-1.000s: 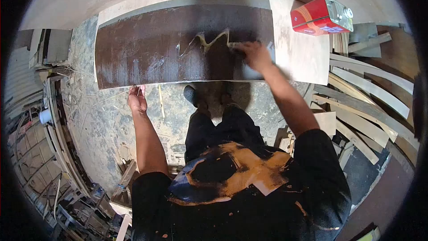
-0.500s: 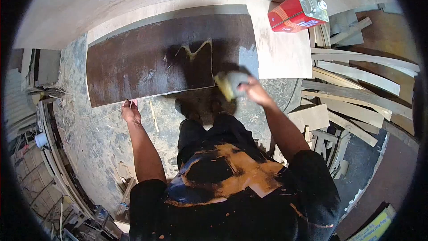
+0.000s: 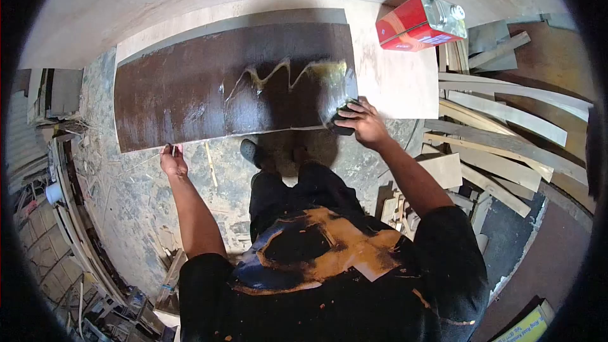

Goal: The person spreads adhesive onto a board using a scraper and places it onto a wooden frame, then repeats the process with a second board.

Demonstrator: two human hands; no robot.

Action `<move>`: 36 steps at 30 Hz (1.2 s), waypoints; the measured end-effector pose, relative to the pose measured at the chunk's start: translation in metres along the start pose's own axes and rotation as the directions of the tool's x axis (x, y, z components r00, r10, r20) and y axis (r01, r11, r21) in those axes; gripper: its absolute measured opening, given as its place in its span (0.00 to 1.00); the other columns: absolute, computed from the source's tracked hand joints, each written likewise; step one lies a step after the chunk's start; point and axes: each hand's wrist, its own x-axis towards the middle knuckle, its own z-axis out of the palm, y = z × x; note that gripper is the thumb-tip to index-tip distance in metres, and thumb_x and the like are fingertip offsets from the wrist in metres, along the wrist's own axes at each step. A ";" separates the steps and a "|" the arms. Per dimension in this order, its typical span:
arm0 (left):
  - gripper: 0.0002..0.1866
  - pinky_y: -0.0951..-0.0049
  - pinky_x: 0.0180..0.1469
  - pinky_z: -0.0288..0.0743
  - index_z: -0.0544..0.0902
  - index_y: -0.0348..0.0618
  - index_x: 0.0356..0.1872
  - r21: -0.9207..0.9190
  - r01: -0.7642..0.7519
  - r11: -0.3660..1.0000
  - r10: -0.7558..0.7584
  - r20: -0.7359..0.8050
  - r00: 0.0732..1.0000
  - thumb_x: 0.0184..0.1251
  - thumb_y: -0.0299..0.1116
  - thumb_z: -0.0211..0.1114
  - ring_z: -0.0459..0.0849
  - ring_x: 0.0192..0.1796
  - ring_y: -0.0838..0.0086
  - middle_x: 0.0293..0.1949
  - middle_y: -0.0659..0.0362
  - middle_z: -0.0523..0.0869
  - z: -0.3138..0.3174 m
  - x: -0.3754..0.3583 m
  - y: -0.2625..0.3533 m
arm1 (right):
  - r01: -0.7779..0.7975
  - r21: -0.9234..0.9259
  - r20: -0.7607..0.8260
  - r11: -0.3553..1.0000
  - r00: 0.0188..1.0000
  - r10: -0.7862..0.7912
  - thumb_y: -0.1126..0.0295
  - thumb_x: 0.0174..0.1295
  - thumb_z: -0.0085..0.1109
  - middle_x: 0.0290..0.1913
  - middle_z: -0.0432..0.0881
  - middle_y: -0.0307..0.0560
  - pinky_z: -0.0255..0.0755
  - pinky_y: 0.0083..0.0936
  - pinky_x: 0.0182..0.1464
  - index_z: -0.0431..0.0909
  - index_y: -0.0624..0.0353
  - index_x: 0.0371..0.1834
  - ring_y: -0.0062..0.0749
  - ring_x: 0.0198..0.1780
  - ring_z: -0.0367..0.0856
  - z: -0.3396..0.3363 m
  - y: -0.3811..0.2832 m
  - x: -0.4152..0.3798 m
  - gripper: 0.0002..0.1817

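Observation:
A dark brown sheet (image 3: 190,82) with a glossy surface lies across the bench in front of me. A wet, yellowish zigzag of glue (image 3: 256,79) runs over its middle and widens into a patch towards the right end. My left hand (image 3: 173,161) pinches the near edge of the sheet, left of centre. At the near right corner, my right hand (image 3: 367,125) has its fingers wrapped over a small dark container (image 3: 344,119), held low against the sheet. Its opening is hidden from me.
A red metal can (image 3: 411,25) with a white cap stands on the pale board (image 3: 399,82) at the right. Wood strips and offcuts (image 3: 500,120) are piled further right. More scrap timber (image 3: 82,215) lines the left. Debris covers the floor (image 3: 145,202).
My right hand has moved right and slightly down with the dark container. The yellowish glue trail now extends to the sheet's right end. My left hand still holds the near edge.

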 end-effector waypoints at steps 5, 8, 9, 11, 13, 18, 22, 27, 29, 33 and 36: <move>0.07 0.65 0.45 0.76 0.71 0.40 0.42 0.018 -0.040 0.999 0.039 0.033 0.999 0.63 0.27 0.54 0.74 0.38 0.68 0.38 0.57 0.73 -0.008 0.009 -0.005 | 0.034 -0.184 -0.127 0.982 0.990 -0.058 0.76 0.51 0.50 0.52 0.79 0.30 0.53 0.40 0.66 0.82 0.37 0.42 0.30 0.61 0.68 -0.067 0.032 0.071 0.20; 0.06 0.67 0.43 0.76 0.72 0.39 0.40 0.024 -0.060 0.998 0.059 0.043 0.997 0.64 0.27 0.55 0.74 0.38 0.68 0.37 0.58 0.74 -0.009 0.013 -0.004 | 0.100 -0.223 -0.015 0.970 0.994 -0.106 0.75 0.52 0.48 0.54 0.77 0.30 0.53 0.39 0.65 0.81 0.37 0.44 0.30 0.61 0.68 -0.045 0.058 0.091 0.20; 0.05 0.68 0.42 0.76 0.72 0.39 0.39 0.021 -0.062 0.998 0.061 0.044 0.997 0.64 0.27 0.55 0.74 0.37 0.69 0.36 0.58 0.74 -0.009 0.014 -0.005 | 0.091 -0.217 -0.011 0.972 0.995 -0.096 0.75 0.52 0.48 0.54 0.77 0.30 0.53 0.39 0.65 0.81 0.37 0.44 0.30 0.61 0.68 -0.037 0.055 0.083 0.20; 0.06 0.69 0.41 0.76 0.72 0.39 0.39 0.026 -0.081 0.996 0.080 0.038 0.996 0.64 0.27 0.55 0.74 0.38 0.69 0.36 0.58 0.74 -0.004 0.007 -0.004 | 0.046 -0.205 0.068 0.978 0.997 -0.032 0.77 0.52 0.46 0.55 0.77 0.31 0.52 0.39 0.65 0.80 0.36 0.47 0.30 0.59 0.69 -0.024 0.045 0.061 0.23; 0.06 0.69 0.42 0.76 0.72 0.39 0.39 0.021 -0.080 0.997 0.079 0.038 0.996 0.64 0.27 0.55 0.74 0.38 0.69 0.37 0.58 0.74 -0.008 0.009 -0.005 | 0.069 -0.210 0.092 0.975 0.995 -0.050 0.77 0.52 0.46 0.54 0.77 0.33 0.52 0.39 0.64 0.79 0.35 0.49 0.30 0.58 0.70 -0.025 0.033 0.036 0.24; 0.09 0.68 0.40 0.77 0.72 0.37 0.44 -0.007 -0.072 0.997 0.072 -0.012 0.997 0.64 0.27 0.55 0.74 0.38 0.66 0.38 0.56 0.74 -0.005 0.008 -0.007 | -0.118 -0.165 0.182 0.979 0.972 0.147 0.74 0.49 0.48 0.50 0.79 0.33 0.57 0.39 0.59 0.78 0.33 0.49 0.30 0.54 0.72 -0.051 0.009 0.052 0.25; 0.10 0.69 0.42 0.78 0.72 0.34 0.44 0.015 -0.059 0.998 0.058 0.037 0.998 0.65 0.27 0.55 0.75 0.39 0.66 0.40 0.55 0.74 -0.006 0.011 -0.006 | -0.227 -0.142 -0.046 0.963 0.974 0.223 0.74 0.50 0.49 0.46 0.80 0.36 0.62 0.35 0.55 0.78 0.35 0.49 0.36 0.50 0.73 -0.017 -0.001 0.060 0.23; 0.08 0.67 0.45 0.76 0.72 0.34 0.42 0.007 -0.047 0.999 0.046 0.086 0.995 0.65 0.27 0.54 0.73 0.38 0.68 0.38 0.56 0.73 -0.018 0.026 -0.009 | -0.219 -0.133 -0.114 0.967 0.972 0.205 0.74 0.50 0.48 0.48 0.78 0.39 0.62 0.41 0.55 0.78 0.41 0.49 0.39 0.51 0.72 0.011 -0.050 0.006 0.22; 0.07 0.67 0.46 0.76 0.72 0.35 0.41 -0.012 -0.048 0.999 0.049 0.102 0.994 0.66 0.27 0.53 0.73 0.38 0.68 0.37 0.56 0.73 -0.009 0.020 -0.010 | -0.212 -0.173 -0.088 0.962 0.976 0.199 0.73 0.50 0.48 0.49 0.77 0.41 0.61 0.41 0.54 0.78 0.43 0.49 0.38 0.52 0.72 0.017 -0.063 -0.017 0.22; 0.08 0.67 0.47 0.76 0.71 0.34 0.42 0.004 -0.051 0.999 0.051 0.052 0.997 0.66 0.27 0.53 0.73 0.38 0.68 0.38 0.56 0.72 -0.006 0.014 -0.006 | -0.258 -0.148 0.019 0.955 0.964 0.264 0.71 0.50 0.49 0.48 0.80 0.45 0.62 0.43 0.55 0.78 0.35 0.49 0.38 0.47 0.75 0.025 -0.070 -0.046 0.22; 0.07 0.66 0.50 0.76 0.71 0.33 0.41 -0.018 -0.032 0.999 0.034 0.147 0.989 0.66 0.26 0.53 0.73 0.38 0.68 0.38 0.56 0.72 -0.004 0.013 -0.005 | -0.186 0.114 0.222 0.976 0.962 0.157 0.80 0.49 0.47 0.44 0.82 0.45 0.74 0.37 0.44 0.80 0.36 0.46 0.37 0.39 0.82 0.011 -0.052 -0.039 0.25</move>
